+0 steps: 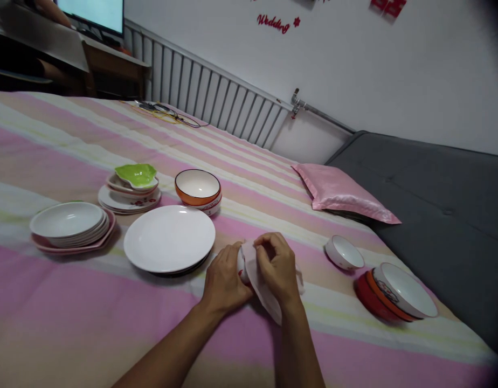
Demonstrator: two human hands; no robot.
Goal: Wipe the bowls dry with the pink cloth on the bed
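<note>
Small bowl (pixel 241 267), mostly hidden, sits between both hands near the middle of a striped pink bedspread (pixel 71 323). Left hand (pixel 222 283) curls around its side and grips it. The right hand (pixel 277 267) is closed on a pale cloth (pixel 269 302) pressed over the bowl, so the step in hand looks like wiping. The bowl seems to carry a red mark, though too little shows to be sure. Working around the rim would call for a steady left grip while the cloth turns. Left of the hands lies a white plate (pixel 169 237); to the right are a tiny white dish (pixel 344 253) and a tilted stack of bowls (pixel 394 296). Red lettering (pixel 273 23) on the far wall reads "Wedding".
</note>
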